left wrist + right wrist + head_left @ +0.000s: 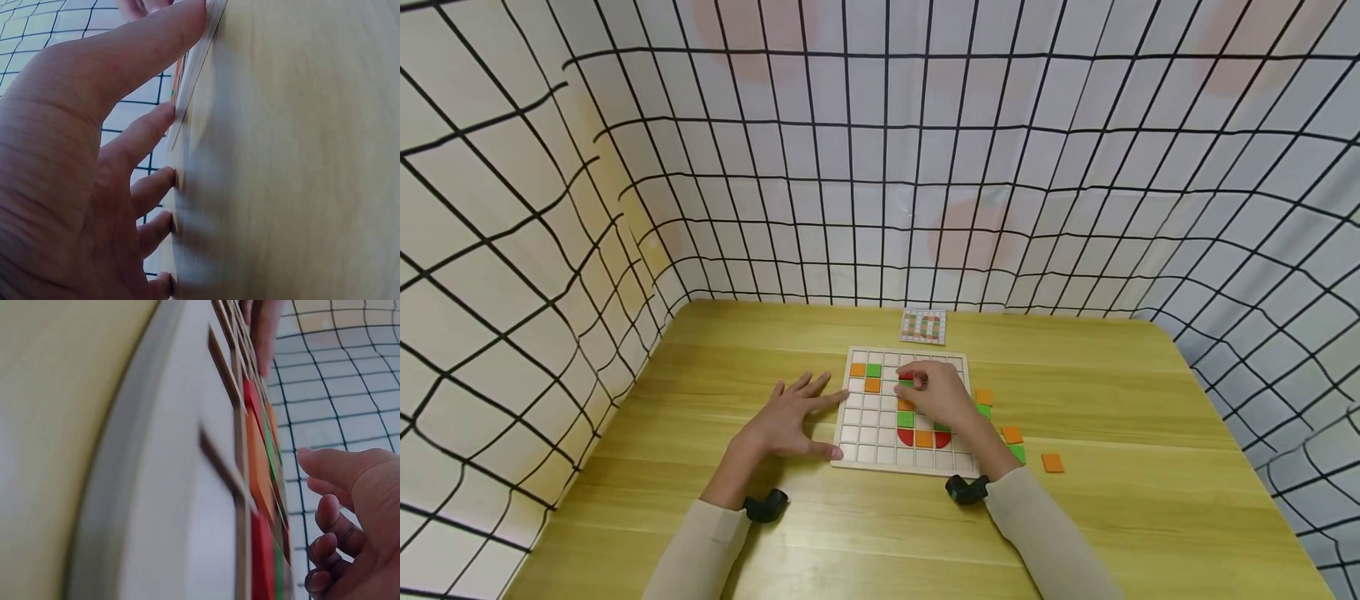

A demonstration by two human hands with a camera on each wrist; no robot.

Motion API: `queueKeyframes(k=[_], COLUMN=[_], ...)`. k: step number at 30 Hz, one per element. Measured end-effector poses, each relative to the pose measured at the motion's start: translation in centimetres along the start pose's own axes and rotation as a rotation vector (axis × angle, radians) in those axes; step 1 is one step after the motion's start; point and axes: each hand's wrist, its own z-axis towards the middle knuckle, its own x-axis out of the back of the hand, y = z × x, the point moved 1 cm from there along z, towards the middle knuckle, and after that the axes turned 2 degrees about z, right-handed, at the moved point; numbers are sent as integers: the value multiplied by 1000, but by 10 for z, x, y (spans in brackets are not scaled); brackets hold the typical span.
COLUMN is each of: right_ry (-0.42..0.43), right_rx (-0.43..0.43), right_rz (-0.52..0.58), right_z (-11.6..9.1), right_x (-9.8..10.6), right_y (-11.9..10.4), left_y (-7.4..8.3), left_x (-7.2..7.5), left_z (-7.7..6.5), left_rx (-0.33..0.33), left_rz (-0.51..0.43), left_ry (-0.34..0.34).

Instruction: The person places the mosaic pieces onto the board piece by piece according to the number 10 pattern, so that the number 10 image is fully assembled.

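Left of centre, low in the frame, I see the left hand (pixel 786 421), its grip spread wide, thumb and index finger touching the left edge of the gridded board (pixel 865 433). The board lies at lower centre on the wooden surface (pixel 1150 517). Over it, the right hand (pixel 946 398) curls by a red tile (pixel 907 376); I can't tell whether that grip pinches it. Loose orange tiles (pixel 1053 463) lie farther right.

you have a pale grid board (pixel 867 417) lying flat on the counter (pixel 880 537). at its far left sit two orange tiles (pixel 857 369) and one green tile (pixel 873 370). round-cornered red pieces (pixel 906 437) flank another orange tile (pixel 924 438) toward its near edge. beyond its right side, more orange and green tiles (pixel 1053 462) lie loose.
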Motion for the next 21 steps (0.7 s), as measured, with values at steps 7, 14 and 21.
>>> queueKeyframes(k=[7,14,21], right_ry=[40,71,69], right_rx=[13,-44,-108], right_rz=[-26,-37,-29], right_z=[-19,-45,-70], right_x=[33,68,91], right_y=[17,36,64], left_y=[-1,-1,-2], left_x=[0,-3,-2], left_z=[1,2,0], left_rx=[-11,-21,-13], left_rz=[3,-8,8], left_ry=[9,15,19])
